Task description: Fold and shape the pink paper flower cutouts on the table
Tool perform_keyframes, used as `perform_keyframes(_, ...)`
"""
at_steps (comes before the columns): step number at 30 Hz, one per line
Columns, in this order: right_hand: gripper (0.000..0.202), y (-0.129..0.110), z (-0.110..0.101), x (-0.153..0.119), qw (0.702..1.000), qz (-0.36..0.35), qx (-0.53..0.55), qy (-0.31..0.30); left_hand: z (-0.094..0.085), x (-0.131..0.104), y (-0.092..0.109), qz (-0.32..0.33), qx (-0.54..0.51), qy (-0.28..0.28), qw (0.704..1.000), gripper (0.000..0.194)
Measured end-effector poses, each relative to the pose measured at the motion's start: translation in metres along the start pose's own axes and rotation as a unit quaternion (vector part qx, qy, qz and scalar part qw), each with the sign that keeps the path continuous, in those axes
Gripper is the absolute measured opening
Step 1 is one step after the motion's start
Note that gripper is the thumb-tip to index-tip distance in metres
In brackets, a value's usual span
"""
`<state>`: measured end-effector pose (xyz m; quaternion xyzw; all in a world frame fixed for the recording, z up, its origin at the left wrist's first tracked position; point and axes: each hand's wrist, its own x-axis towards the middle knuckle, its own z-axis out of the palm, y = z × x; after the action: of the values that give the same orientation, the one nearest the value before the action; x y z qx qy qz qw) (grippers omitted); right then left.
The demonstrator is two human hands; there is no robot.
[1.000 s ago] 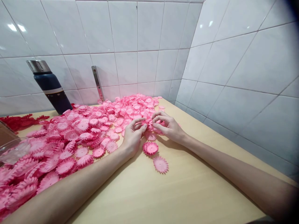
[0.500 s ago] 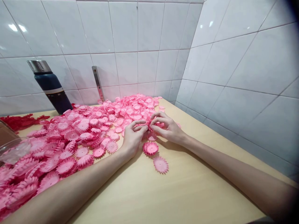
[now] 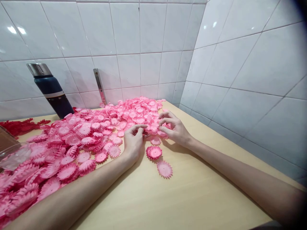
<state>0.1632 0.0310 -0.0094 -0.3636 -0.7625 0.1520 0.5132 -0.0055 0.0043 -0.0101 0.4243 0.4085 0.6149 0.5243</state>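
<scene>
A large heap of pink scalloped discs (image 3: 96, 127) covers the left and back of the pale wooden table (image 3: 144, 198). At the heap's right edge, my left hand (image 3: 134, 137) is closed, thumb against index finger; what it pinches, if anything, is too small to name. My right hand (image 3: 174, 127) is just to its right, fingers curved and apart, with pink discs behind and below the fingertips. Near me lie a darker pink stack of discs (image 3: 154, 152) and a single pale pink disc (image 3: 164, 169). Another disc (image 3: 155, 140) sits between the hands.
A dark blue bottle (image 3: 54, 92) with a steel cap stands at the back left. Red material (image 3: 21, 126), a brown box (image 3: 7, 140) and clear plastic (image 3: 15, 156) are at the left. A metal strip (image 3: 98, 84) is against the tiled wall (image 3: 127, 35).
My hands have moved apart; the right fingers have spread and come away from the left fingertips. The view has shifted slightly.
</scene>
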Motion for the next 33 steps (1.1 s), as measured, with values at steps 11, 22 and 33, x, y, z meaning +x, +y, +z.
perform_keyframes(11, 0.006, -0.004, 0.000, -0.004, 0.997, -0.040, 0.013, -0.063, -0.002, -0.003, 0.007, 0.016, 0.014, 0.008, 1.000, 0.031)
perform_keyframes(22, 0.016, -0.006, 0.008, -0.003, 0.997, -0.044, -0.045, -0.039, -0.001, -0.007, 0.006, 0.041, 0.018, -0.032, 0.998, 0.029)
perform_keyframes(33, 0.026, -0.008, 0.014, -0.003, 0.977, -0.146, -0.151, 0.036, 0.000, -0.003, 0.000, 0.058, 0.008, 0.028, 0.998, 0.028)
